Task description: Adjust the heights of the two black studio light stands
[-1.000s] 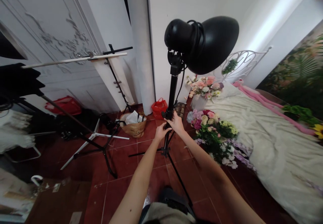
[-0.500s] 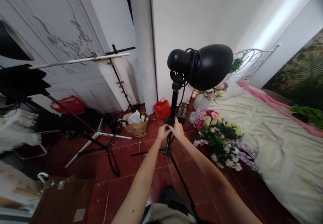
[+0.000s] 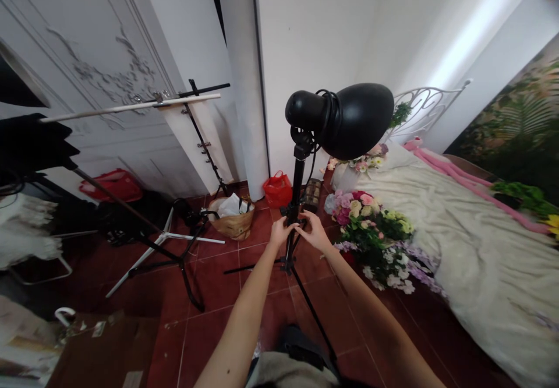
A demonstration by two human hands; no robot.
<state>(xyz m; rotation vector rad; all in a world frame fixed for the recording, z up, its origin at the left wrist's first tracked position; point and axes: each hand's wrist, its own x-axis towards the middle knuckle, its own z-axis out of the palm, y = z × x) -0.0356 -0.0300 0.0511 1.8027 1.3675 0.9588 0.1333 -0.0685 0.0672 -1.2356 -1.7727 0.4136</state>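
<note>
A black studio lamp (image 3: pixel 360 121) with its cable looped round the neck sits on top of a black light stand (image 3: pixel 298 181). My left hand (image 3: pixel 280 232) is wrapped round the stand's pole at a clamp below the lamp. On the pole's right side my right hand (image 3: pixel 313 230) has its thumb reaching to the pole and its fingers curled at the clamp's knob, which is too small to make out clearly. Both hands are close together, thumbs near each other. The stand's legs spread over the red tiled floor (image 3: pixel 213 286).
Artificial flowers (image 3: pixel 375 225) lie beside a bed with a cream cover (image 3: pixel 471 260) on the right. Behind the stand are a red bag (image 3: pixel 278 189) and a basket (image 3: pixel 236 225). More light stands (image 3: pixel 186 260) are at left, with a cardboard box (image 3: pixel 105 347) in front.
My right hand has shifted slightly down and right, its fingers more spread from the pole. The view has moved a little, so the lamp appears slightly further left and lower.
</note>
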